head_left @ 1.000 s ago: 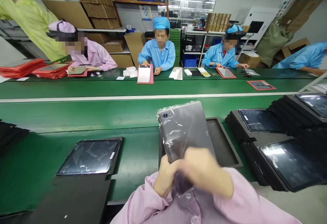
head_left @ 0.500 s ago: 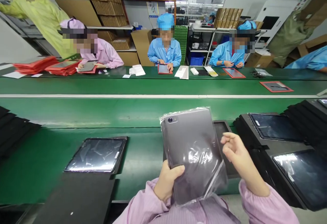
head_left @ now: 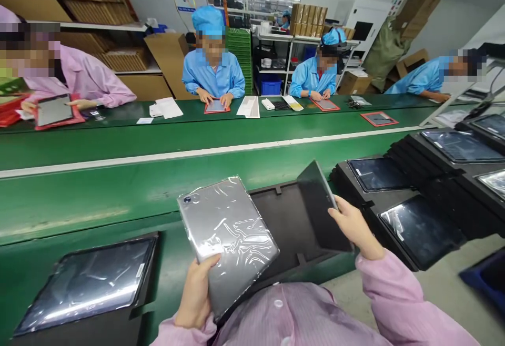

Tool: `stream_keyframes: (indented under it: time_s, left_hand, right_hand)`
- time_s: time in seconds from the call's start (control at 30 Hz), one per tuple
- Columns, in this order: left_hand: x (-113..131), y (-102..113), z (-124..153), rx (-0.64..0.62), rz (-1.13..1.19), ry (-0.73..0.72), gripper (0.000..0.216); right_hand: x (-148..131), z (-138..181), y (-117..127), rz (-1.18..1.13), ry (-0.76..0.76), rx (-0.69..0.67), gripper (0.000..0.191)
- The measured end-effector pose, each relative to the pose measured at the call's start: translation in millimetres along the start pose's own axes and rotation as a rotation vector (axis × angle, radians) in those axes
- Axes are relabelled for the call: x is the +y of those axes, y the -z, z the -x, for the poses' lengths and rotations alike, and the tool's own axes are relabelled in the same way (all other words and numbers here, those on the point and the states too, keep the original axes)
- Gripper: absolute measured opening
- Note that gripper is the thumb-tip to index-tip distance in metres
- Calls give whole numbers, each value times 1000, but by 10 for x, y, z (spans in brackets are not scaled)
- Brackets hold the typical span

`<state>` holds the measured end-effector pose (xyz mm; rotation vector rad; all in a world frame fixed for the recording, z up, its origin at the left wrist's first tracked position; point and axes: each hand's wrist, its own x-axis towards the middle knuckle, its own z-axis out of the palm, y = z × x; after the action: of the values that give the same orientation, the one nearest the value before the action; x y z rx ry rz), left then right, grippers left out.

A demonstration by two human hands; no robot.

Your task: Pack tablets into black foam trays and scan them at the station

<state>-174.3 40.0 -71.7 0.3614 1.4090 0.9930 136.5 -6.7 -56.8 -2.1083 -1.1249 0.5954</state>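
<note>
Working at a shallow black tray (head_left: pixel 276 214) on the green surface (head_left: pixel 169 262), both hands loaded. Left hand (head_left: pixel 197 288) grips the film-wrapped tablet (head_left: pixel 226 230) low on its left edge, thumb on top, grey back and camera corner facing up; the tablet's right side covers part of the tray. Right hand (head_left: pixel 357 227) is closed on the edge of the dark tablet (head_left: pixel 317 209), tilted steeply over the tray's right end; whether its low edge touches the tray, cannot tell. Step in hand, judged from the pose: steering the dark tablet at the tray with the wrapped one held aside. Next move seems to call for a firm right-hand pinch and a gap between the two, so edges do not knock. Against half a second ago: right hand was free then, fingers loosely curled beside the wrapped tablet. That tablet now sits farther left in view and more slanted; much more tray floor shows. A screen-up tablet (head_left: pixel 92 277) lies at left in both frames.
</note>
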Motion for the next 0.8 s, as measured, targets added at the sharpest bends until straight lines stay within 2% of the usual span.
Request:
stream_keyframes:
  time_s: [0.07, 0.13, 0.23, 0.3, 0.37, 0.47, 0.57, 0.63, 0.7, 0.77, 0.8]
  left_hand:
    - [3, 7, -5, 17, 4, 9, 35]
    - [-24, -10, 9, -6, 8, 28, 31]
    - [-77, -47, 50, -62, 15, 53, 28]
    - [-94, -66, 85, -95, 27, 72, 28]
    - [-95, -84, 125, -120, 52, 82, 29]
    - [-90, -124, 188, -178, 77, 81, 29]
    - [-81, -181, 242, -241, 90, 87, 31]
    - [-69, -227, 267, -249, 86, 88, 31]
    - [-57, -286, 285, -244, 64, 64, 26]
    - [-59, -361, 296, -268, 45, 13, 21]
    - [-68, -403, 298, -308, 30, -18, 18]
  right_hand:
    - [-18, -1, -232, 430, -53, 41, 46]
    - [8, 23, -579, 633, -71, -6, 48]
    - [137, 32, -1036, 523, -8, -113, 43]
    - [208, 1, -1157, 421, 13, -157, 38]
    - [201, -36, -1116, 342, 26, -201, 32]
    - [23, -44, -864, 144, 91, -316, 29]
    - [-248, -7, -560, -72, 339, -377, 24]
    - [-422, 16, -406, -80, 510, -333, 34]
    - [-584, 67, -342, 23, 610, -210, 39]
    - [-742, 216, -400, 116, 693, -86, 37]
    - [-819, 341, -474, 141, 742, -69, 37]
